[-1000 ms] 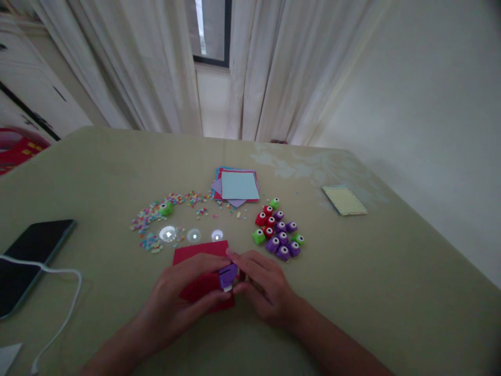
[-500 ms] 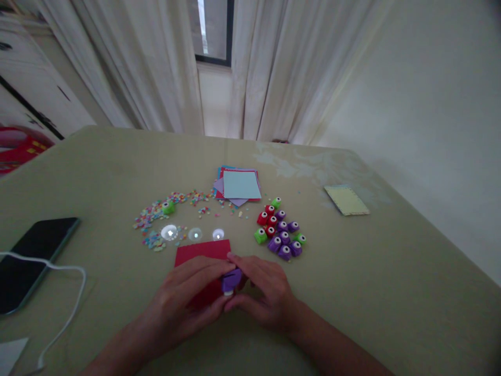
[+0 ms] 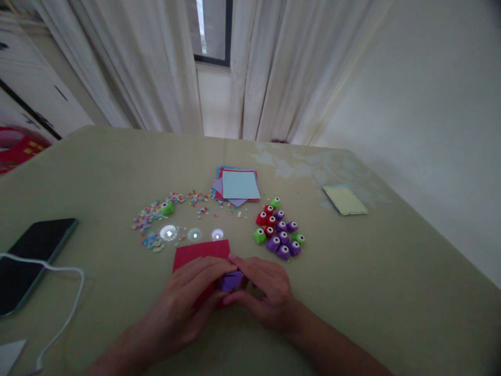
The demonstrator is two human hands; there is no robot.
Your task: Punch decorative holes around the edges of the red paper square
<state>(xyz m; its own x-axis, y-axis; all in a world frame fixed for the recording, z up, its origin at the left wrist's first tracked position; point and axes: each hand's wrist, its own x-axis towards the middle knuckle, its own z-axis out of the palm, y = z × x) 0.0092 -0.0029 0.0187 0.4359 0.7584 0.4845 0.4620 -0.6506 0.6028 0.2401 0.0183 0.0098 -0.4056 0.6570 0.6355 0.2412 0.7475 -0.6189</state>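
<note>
the left hand (image 3: 188, 297) and right hand (image 3: 270, 292) hold a purple punch (image 3: 231, 282) between them at the right side of the red paper (image 3: 201, 252), near red, green and purple punches (image 3: 283, 238) on the table (image 3: 364, 277).

- Left hand (image 3: 191, 295) and right hand (image 3: 268, 292) grip purple punch (image 3: 231, 281) at right edge of red sheet (image 3: 199, 251)
- Other punches (image 3: 283, 237) clustered beyond right hand
- Confetti (image 3: 146, 216) beside green punch (image 3: 167, 208)
- Cable (image 3: 62, 269) across phone (image 3: 43, 243)
</note>
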